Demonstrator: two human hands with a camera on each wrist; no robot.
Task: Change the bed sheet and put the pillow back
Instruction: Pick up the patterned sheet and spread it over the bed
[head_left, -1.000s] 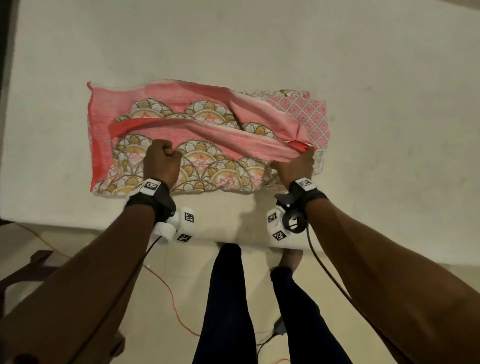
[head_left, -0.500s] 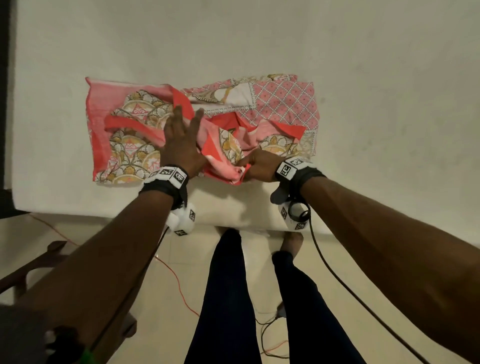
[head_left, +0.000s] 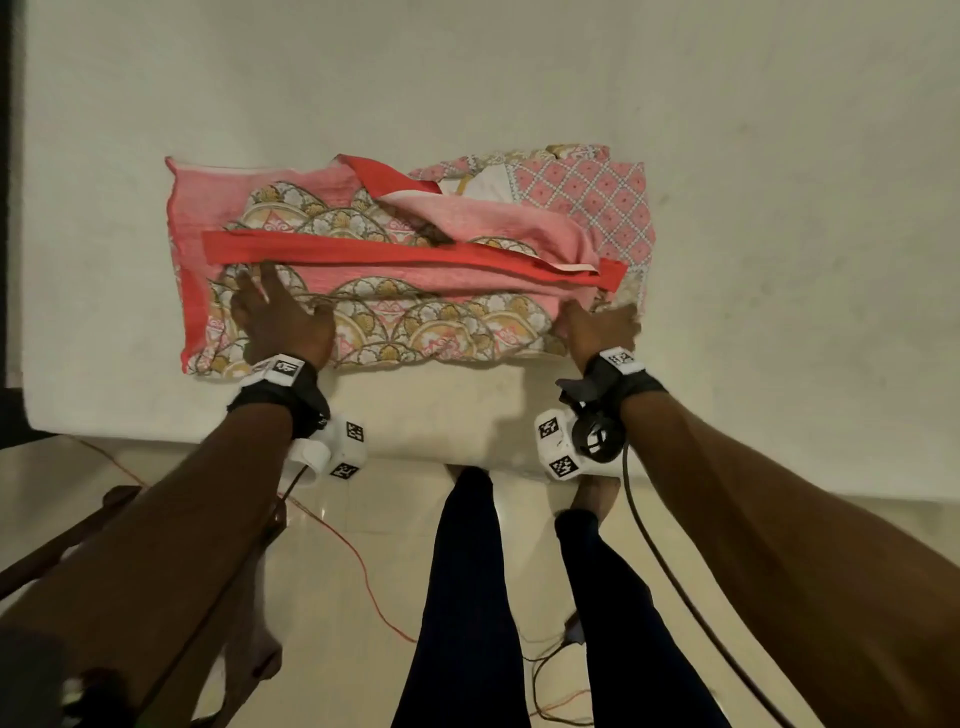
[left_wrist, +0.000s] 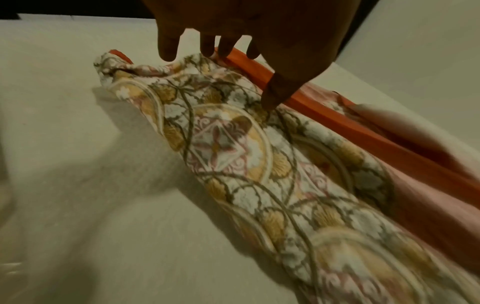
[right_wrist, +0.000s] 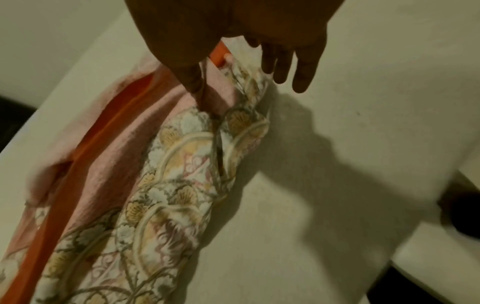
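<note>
A folded bed sheet (head_left: 415, 317), pink and red with a gold-and-white scalloped print, lies crosswise on the bare white mattress (head_left: 467, 78). A red border strip runs along its length. My left hand (head_left: 275, 306) rests flat on the sheet's left part, fingers straight and spread; in the left wrist view the left hand (left_wrist: 272, 61) touches the print (left_wrist: 259, 164) with its thumb. My right hand (head_left: 597, 322) lies at the sheet's right end. In the right wrist view the right hand (right_wrist: 233, 24) has its thumb on the pink fabric (right_wrist: 168, 174) and straight fingers over the end.
The mattress's near edge (head_left: 441, 415) runs just behind my wrists. My legs (head_left: 467, 597) stand on a pale tiled floor with an orange cable (head_left: 358, 561). A dark wooden frame (head_left: 62, 535) sits at the lower left. No pillow is in view.
A second ago both hands gripped the sheet's near edge. The right hand then bunched fabric toward the middle. Now the sheet lies long again and both hands rest open at its ends.
</note>
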